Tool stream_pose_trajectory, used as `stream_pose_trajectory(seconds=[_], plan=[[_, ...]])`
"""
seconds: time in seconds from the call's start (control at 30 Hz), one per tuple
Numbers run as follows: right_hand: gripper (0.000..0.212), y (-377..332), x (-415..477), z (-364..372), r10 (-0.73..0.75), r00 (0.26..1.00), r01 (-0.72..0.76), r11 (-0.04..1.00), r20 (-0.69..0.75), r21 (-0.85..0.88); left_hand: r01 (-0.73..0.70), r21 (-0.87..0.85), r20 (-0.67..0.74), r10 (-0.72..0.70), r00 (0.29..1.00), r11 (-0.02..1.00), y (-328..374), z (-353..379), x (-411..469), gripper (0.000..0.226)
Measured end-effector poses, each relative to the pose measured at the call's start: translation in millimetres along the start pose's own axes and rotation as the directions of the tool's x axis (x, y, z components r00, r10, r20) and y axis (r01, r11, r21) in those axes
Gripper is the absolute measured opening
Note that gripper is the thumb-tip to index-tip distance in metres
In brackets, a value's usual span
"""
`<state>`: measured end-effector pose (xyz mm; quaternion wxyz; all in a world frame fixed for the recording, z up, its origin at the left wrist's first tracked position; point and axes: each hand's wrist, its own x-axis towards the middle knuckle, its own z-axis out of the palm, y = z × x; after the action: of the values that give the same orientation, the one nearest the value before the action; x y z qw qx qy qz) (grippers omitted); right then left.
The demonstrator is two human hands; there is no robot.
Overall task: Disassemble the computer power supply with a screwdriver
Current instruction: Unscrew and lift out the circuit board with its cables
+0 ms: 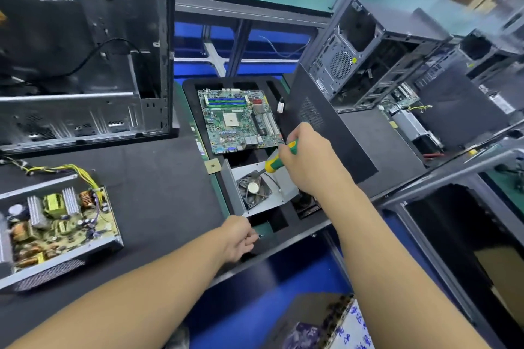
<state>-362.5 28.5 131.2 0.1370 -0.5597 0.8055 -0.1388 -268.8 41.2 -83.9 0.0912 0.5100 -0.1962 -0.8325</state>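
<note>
Right hand point(309, 159) clamped round the green-and-yellow screwdriver point(273, 165), tip down at the fan point(253, 188) on the power supply cover point(286, 193), right of centre. The opened power supply point(56, 221) sits near left, well apart. Left hand point(238, 238) is curled at the tray's near edge point(283, 231); whether it pinches anything, I can't tell. The risk: nothing braces that cover, so a twist could spin it, or the tip slips into the fan blades.

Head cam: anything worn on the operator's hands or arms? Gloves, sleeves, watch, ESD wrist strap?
Nothing worn that shows. The left hand and right hand are bare: no gloves, no rings visible. The left forearm and right forearm are bare to the frame edge: no sleeves, watch or wrist strap in view.
</note>
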Motion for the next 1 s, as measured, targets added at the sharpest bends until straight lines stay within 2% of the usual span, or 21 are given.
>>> stream_pose_trajectory(seconds=[0.1,0.2,0.27,0.33,0.43,0.53,0.57,0.63,0.67,0.7,0.77,0.83,0.9,0.93,1.0], plan=[[0.017,-19,2,2,-0.045,0.999,0.044,0.999,0.023,0.016,-0.048,0.188,-0.013,0.051,0.999,0.981,15,-18,-18,0.020],[0.018,-49,5,8,-0.127,0.990,0.123,0.991,0.056,0.060,-0.108,0.448,0.054,0.094,0.994,0.888,37,-46,-47,0.024],[0.016,-74,6,16,-0.180,0.981,0.171,0.978,0.074,0.117,-0.199,0.578,0.099,0.174,0.980,0.791,53,-68,-69,0.029],[0.014,-100,8,27,-0.231,0.968,0.216,0.966,0.099,0.146,-0.274,0.733,0.068,0.334,0.940,0.622,69,-96,-92,0.033],[0.015,-137,10,48,-0.302,0.940,0.277,0.947,0.159,0.165,-0.243,0.890,-0.055,0.620,0.783,0.386,81,-145,-119,0.031],[0.016,-165,12,73,-0.349,0.915,0.321,0.934,0.203,0.155,-0.151,0.937,-0.162,0.776,0.610,0.314,81,-191,-136,0.029],[0.016,-172,12,81,-0.360,0.908,0.333,0.930,0.213,0.154,-0.108,0.951,-0.192,0.827,0.529,0.290,79,-207,-139,0.027],[0.015,-182,13,97,-0.382,0.897,0.360,0.923,0.224,0.132,0.045,0.984,-0.179,0.911,0.370,0.175,75,-239,-145,0.021],[0.015,-186,14,105,-0.393,0.891,0.376,0.919,0.227,0.118,0.123,0.986,-0.148,0.934,0.326,0.114,72,-252,-148,0.021],[0.014,-189,14,113,-0.401,0.887,0.386,0.916,0.230,0.110,0.166,0.985,-0.102,0.945,0.312,0.052,69,-262,-148,0.024],[0.013,-193,14,125,-0.407,0.882,0.394,0.913,0.236,0.104,0.193,0.972,0.053,0.930,0.363,-0.130,64,-275,-147,0.039],[0.013,-195,15,137,-0.414,0.877,0.402,0.910,0.242,0.099,0.234,0.913,0.186,0.849,0.494,-0.335,64,-280,-139,0.059],[0.013,-196,16,146,-0.410,0.876,0.398,0.912,0.252,0.099,0.276,0.872,0.160,0.770,0.618,-0.403,71,-281,-129,0.071],[0.013,-196,16,150,-0.399,0.881,0.386,0.917,0.256,0.102,0.296,0.861,0.132,0.743,0.656,-0.414,74,-281,-124,0.071],[0.013,-195,19,156,-0.380,0.891,0.365,0.925,0.249,0.106,0.318,0.846,0.104,0.717,0.689,-0.427,78,-281,-116,0.064]])
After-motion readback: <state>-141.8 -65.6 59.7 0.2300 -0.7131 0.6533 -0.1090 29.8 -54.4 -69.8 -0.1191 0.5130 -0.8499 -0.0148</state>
